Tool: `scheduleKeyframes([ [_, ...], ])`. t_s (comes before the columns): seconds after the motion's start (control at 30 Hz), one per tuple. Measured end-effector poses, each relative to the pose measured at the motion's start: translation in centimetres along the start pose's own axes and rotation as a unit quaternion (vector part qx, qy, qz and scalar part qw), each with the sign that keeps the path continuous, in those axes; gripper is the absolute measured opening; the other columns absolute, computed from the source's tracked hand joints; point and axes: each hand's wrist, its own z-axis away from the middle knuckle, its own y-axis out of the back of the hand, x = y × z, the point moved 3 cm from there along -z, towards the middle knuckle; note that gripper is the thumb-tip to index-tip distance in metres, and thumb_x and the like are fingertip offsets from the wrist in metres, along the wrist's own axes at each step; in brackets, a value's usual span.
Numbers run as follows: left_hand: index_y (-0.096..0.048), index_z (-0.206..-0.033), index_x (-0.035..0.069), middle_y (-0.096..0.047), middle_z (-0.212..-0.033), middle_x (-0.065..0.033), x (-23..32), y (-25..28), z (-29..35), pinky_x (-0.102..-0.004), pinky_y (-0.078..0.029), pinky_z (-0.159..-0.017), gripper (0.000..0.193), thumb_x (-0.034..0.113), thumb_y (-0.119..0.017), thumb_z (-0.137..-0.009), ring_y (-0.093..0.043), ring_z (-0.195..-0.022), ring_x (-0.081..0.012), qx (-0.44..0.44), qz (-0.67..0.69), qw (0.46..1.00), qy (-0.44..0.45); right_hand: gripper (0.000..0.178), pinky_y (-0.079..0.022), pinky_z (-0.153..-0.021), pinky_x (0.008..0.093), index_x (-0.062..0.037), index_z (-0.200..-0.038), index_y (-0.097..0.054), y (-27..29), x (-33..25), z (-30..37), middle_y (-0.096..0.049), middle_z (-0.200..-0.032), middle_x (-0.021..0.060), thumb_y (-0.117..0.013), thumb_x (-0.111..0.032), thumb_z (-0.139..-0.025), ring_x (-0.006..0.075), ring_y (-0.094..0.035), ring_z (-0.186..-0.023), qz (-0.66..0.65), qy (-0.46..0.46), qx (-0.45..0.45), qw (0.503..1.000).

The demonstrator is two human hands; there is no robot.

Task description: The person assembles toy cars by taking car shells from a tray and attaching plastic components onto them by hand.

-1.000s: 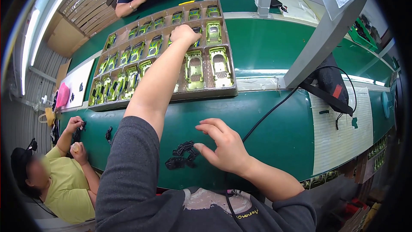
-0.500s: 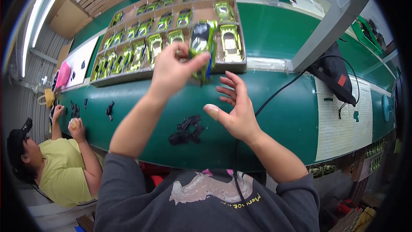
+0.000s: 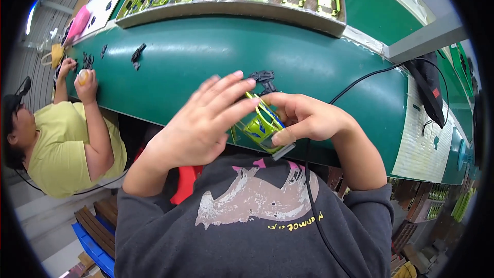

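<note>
My right hand (image 3: 311, 118) grips a lime-green toy car body (image 3: 260, 127) with blue markings, tilted in front of my chest at the table's near edge. Its thumb and fingers close on the car's right side. My left hand (image 3: 198, 118) is open beside and partly over the car, fingers stretched out and slightly blurred; whether the fingertips touch the car I cannot tell. Just beyond the hands, a small pile of black plastic parts (image 3: 265, 80) lies on the green table (image 3: 195, 46).
At the back stands a cardboard tray (image 3: 247, 11) with several green car bodies in compartments. A black cable (image 3: 355, 81) runs across the table to a black bag (image 3: 429, 90) at the right. A co-worker in a yellow shirt (image 3: 67, 146) sits at left near more black parts (image 3: 138, 55).
The car body has come from above the tray to in front of my chest, passing from my left hand to my right. My left hand has opened. The view has tilted downward.
</note>
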Motion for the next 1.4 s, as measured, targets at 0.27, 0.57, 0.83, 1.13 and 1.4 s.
scheduleKeyframes([
  [0.27,-0.043,-0.14,-0.002,-0.058,-0.087,-0.0126,0.6,-2.7,1.5,-0.0398,-0.049,-0.067,0.085,-0.005,-0.069,-0.059,-0.057,-0.077,-0.0295,0.033,-0.045,0.998,0.011,0.057,-0.054,-0.086,0.0306,0.0009,-0.137,-0.043,-1.2,0.4,0.1,-0.068,-0.107,0.011,-0.07,-0.013,-0.09,0.0148,-0.065,-0.097,0.076,-0.022,-0.046,0.996],
  [0.57,-0.033,-0.145,-0.009,-0.054,-0.078,-0.0088,1.3,-4.3,1.0,-0.0351,-0.047,-0.061,0.09,-0.002,-0.064,-0.06,-0.053,-0.071,-0.0256,0.077,-0.014,0.996,0.036,0.026,-0.055,-0.073,0.0358,0.0019,-0.107,-0.068,-0.7,-0.9,0.3,-0.071,-0.09,0.0171,-0.068,-0.012,-0.085,0.0265,-0.07,-0.081,0.372,0.086,0.106,0.918],
  [0.83,-0.031,-0.146,-0.01,-0.054,-0.076,-0.0094,1.7,-5.9,0.3,-0.0341,-0.047,-0.057,0.095,-0.001,-0.064,-0.057,-0.054,-0.068,-0.0251,0.059,0.018,0.998,0.033,0.018,-0.053,-0.068,0.0429,0.0017,-0.09,-0.064,-2.4,-1.3,1.1,-0.064,-0.076,0.0166,-0.064,-0.006,-0.074,0.0362,-0.066,-0.074,0.59,0.092,0.069,0.799],
  [1.13,-0.035,-0.147,-0.003,-0.054,-0.076,-0.0102,1.4,-6.0,0.1,-0.038,-0.048,-0.06,0.096,0.0,-0.069,-0.056,-0.056,-0.069,-0.028,0.09,0.128,0.987,0.018,0.009,-0.053,-0.067,0.0378,-0.0049,-0.074,-0.057,-2.9,-1.8,1.2,-0.06,-0.076,0.0082,-0.061,-0.012,-0.076,0.0253,-0.063,-0.073,0.701,0.259,0.171,0.642],
  [1.4,-0.061,-0.11,0.003,-0.055,-0.077,-0.0113,-0.6,-4.6,0.5,-0.041,-0.046,-0.062,0.052,-0.008,-0.067,-0.06,-0.057,-0.069,-0.032,0.256,0.006,0.951,0.174,0.015,-0.051,-0.058,0.0361,-0.0066,-0.08,-0.067,-3.7,-3.8,2.7,-0.06,-0.077,0.0064,-0.076,-0.009,-0.068,0.0241,-0.063,-0.067,0.565,0.331,0.291,0.698],
])
